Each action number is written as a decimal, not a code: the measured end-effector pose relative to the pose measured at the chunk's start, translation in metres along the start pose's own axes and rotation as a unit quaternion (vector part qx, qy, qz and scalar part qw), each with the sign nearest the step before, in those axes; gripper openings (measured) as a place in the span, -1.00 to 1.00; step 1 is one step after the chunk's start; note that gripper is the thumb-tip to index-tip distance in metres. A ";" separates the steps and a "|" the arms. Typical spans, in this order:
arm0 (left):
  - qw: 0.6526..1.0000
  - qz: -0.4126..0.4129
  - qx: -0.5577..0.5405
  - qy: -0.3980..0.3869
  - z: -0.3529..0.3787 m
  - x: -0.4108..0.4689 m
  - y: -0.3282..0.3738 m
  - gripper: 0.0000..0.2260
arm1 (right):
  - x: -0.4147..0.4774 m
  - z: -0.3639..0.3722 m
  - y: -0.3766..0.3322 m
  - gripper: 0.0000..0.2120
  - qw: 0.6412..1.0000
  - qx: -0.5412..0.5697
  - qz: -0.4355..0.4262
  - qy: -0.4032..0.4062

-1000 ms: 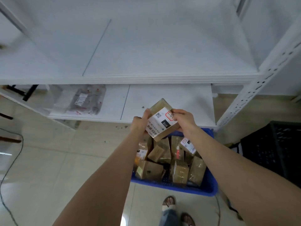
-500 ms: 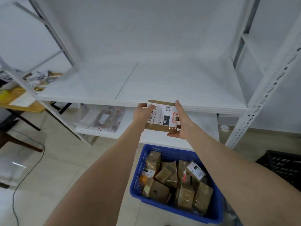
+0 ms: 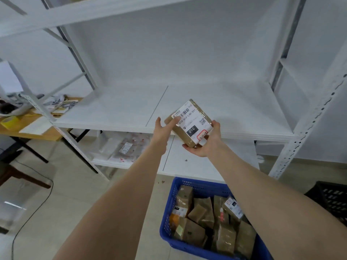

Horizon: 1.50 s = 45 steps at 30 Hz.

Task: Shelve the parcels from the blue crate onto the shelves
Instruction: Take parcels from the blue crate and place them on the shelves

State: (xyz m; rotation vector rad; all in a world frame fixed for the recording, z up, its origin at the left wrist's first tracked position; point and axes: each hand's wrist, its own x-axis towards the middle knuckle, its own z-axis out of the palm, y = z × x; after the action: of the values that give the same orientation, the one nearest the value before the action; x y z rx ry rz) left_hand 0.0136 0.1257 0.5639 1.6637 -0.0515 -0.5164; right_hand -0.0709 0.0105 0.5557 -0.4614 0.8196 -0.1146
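A brown parcel [image 3: 189, 123] with a white label marked 010 hangs tilted over the front edge of the white middle shelf [image 3: 234, 109]. My right hand [image 3: 205, 143] cups it from below and the right, fingers curled round its near corner. My left hand [image 3: 162, 128] touches its left edge with straight fingers. On the floor below stands the blue crate [image 3: 170, 205], holding several brown parcels [image 3: 210, 222].
A lower shelf [image 3: 187, 166] holds clear-bagged packets [image 3: 129, 147] at its left. White perforated uprights [image 3: 308, 126] frame the rack. A wooden table [image 3: 32, 128] with clutter stands left, a black crate [image 3: 332, 201] right, a cable on the floor left.
Both hands lifted the parcel from just above the crate to the middle shelf's front edge. It has turned, so the label faces up and sits diagonally. The view tilted upward.
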 end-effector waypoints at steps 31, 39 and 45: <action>0.984 0.138 0.070 -0.094 -0.114 0.015 0.148 -0.53 | -0.031 0.160 0.008 -0.85 0.947 -0.164 -0.275 -0.005; 0.977 0.184 0.055 -0.097 -0.135 0.011 0.184 -0.54 | -0.046 0.195 -0.002 -0.85 0.924 -0.186 -0.333 -0.010; 0.974 0.203 0.061 -0.082 -0.151 0.016 0.208 -0.58 | -0.049 0.220 -0.005 -0.74 0.909 -0.206 -0.363 -0.007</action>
State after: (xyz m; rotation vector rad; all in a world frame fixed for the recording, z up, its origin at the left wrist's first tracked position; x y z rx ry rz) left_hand 0.1363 0.2252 0.7666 1.6688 -0.5436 -0.3399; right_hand 0.0559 0.0966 0.7214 -1.1568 0.6195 -0.6363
